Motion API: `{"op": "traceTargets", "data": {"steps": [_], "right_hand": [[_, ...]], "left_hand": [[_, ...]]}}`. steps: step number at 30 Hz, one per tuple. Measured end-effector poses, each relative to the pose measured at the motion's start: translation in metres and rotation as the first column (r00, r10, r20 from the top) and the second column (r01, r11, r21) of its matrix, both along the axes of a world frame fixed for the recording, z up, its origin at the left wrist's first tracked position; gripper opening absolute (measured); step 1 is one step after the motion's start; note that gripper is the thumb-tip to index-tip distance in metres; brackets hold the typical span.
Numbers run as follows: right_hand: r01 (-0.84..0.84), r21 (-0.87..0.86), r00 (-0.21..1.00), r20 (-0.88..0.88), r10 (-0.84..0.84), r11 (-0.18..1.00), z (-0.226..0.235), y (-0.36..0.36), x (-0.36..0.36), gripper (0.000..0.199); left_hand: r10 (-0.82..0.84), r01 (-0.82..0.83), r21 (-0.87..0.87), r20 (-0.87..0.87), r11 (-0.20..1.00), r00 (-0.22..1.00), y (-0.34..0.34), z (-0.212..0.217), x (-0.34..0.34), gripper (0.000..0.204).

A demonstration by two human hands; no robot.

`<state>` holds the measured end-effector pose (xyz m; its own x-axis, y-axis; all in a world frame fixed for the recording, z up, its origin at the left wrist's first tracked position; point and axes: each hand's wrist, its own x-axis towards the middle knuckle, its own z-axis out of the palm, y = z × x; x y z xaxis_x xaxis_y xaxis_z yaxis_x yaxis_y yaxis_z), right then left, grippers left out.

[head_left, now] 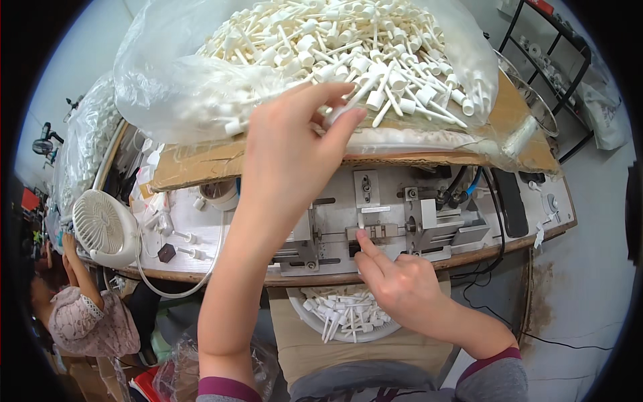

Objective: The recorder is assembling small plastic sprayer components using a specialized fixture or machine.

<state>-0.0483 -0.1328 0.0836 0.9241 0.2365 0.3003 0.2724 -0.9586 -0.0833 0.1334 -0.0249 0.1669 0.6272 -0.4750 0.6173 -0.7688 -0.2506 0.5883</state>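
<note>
My left hand (291, 141) is raised at the near edge of a heap of white plastic pieces (321, 47), each with a small cup-like head and a thin stem. Its thumb and fingers are closed on one white plastic piece (336, 115), partly hidden by the fingers. Lower down, my right hand (402, 285) reaches to a small metal fixture (380, 232) on the bench. The index finger is stretched out with its tip on the fixture, beside a white stem (361, 220); the remaining fingers are bent, and nothing shows in them.
A cardboard sheet (201, 167) carries the heap and its clear plastic bag (157, 74). Metal clamping units (442, 224) flank the fixture. Below the bench edge, a white basin (388, 328) holds more pieces. A white fan (104, 228), a black phone (511, 204) and another person (94, 318) are nearby.
</note>
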Motion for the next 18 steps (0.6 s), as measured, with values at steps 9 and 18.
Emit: {"op": "traceTargets", "data": {"steps": [9,18], "right_hand": [[0.137,0.542,0.882,0.313,-0.351,0.829,0.07,-0.077,0.069,0.017],[0.328,0.359,0.942,-0.052,-0.332,0.874,0.08,-0.103,0.121,0.053]], "left_hand": [[-0.135,0.151,0.06,-0.217,0.987,0.967,0.062,-0.026,-0.086,0.031],[-0.103,0.013,0.458,0.171,0.889,0.98,0.053,-0.099,-0.114,0.027]]}}
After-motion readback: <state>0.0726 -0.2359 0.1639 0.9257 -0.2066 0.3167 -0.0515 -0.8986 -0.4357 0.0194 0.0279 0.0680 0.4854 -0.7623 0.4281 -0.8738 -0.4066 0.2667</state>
